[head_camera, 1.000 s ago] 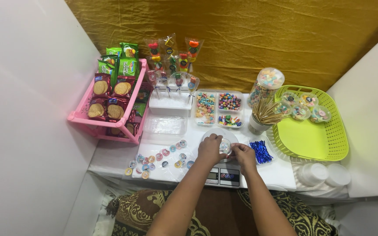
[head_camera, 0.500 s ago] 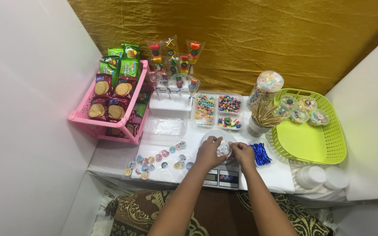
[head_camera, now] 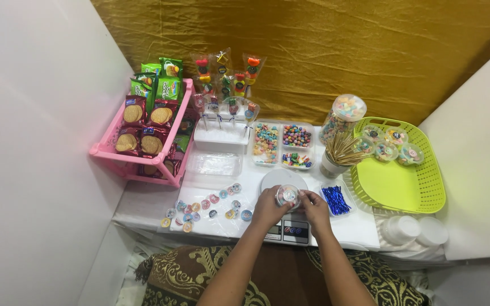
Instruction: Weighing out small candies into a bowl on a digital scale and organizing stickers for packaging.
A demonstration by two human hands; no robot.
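While both hands pinch the cup (head_camera: 287, 195) over the scale (head_camera: 288, 226), left hand (head_camera: 269, 208) and right hand (head_camera: 315, 206) each side, you're closing it; next needs a firm lid press.

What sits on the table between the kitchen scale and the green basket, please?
In the head view, a small clear tray of blue twist ties lies between the scale and the green basket, on the white table.

Bare forearms, no sleeves, hands (head_camera: 290, 207) seemingly ringless
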